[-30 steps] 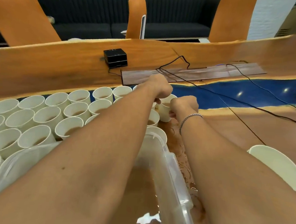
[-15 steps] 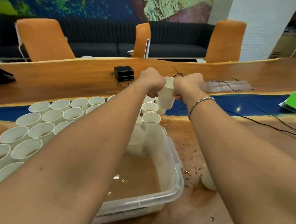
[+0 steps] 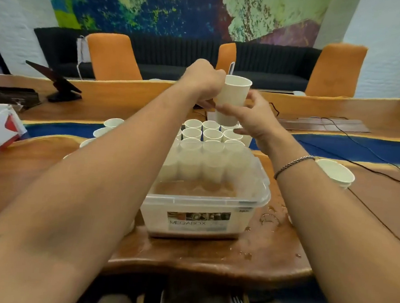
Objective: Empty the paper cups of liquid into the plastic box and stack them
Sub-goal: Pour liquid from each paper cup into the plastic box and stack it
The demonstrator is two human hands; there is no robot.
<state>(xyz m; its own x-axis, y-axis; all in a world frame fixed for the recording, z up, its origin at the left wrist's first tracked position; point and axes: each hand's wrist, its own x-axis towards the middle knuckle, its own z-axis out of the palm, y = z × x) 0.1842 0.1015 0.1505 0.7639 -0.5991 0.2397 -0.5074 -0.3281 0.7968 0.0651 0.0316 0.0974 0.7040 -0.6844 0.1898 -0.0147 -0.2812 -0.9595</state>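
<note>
Both hands hold a white paper cup upright in the air, above and behind the clear plastic box. My left hand grips its left side. My right hand pinches it from the right, thumb across the front, other fingers spread. A second cup seems to sit under the first; I cannot tell whether they are nested. The box holds brown liquid. Several more paper cups stand on the table behind the box. Stacked cups sit at the right, beyond my right wrist.
Spilled drops wet the wooden table right of the box. A tablet on a stand and a white and red carton are at the left. Black cables run across the right side. Orange chairs stand behind.
Both hands have lifted the cup from among the cups on the table up into the air, and my head has pulled back so the whole box shows.
</note>
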